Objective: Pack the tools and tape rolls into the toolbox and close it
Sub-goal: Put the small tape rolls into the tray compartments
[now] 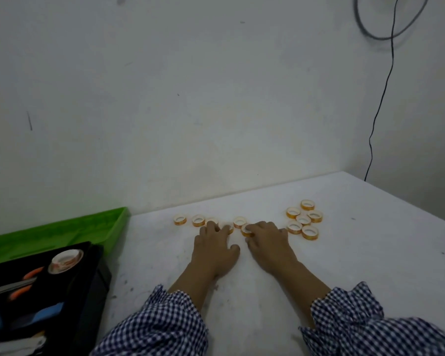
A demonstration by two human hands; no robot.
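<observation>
L hand (213,250) & R hand (267,246) both palm-down on white table (344,265), side by side, near the center. L fingers (210,228) spread and relaxed, tips resting on 2 small orange tape rolls (228,228) in a loose row; no grip, thumb out to the side. R fingers (258,227) lie over another roll (246,231) w/ thumb just below it; can't tell if pinched or only touched (blurry). More rolls of the row sit free to the left (180,220), all lying flat. Second cluster of 6 rolls (303,219) to the right of R hand, packed close together, some touching.

Toolbox (88,278) at left edge of table, open, green lid (62,232) tilted back toward wall (165,98). Inside black tray: bigger tape roll (66,260), orange-handled tool (28,281), blue items (49,310), too dark/blurred to ID. Checked sleeves (159,325) at bottom. Black cable (378,111) hangs down wall at right.
</observation>
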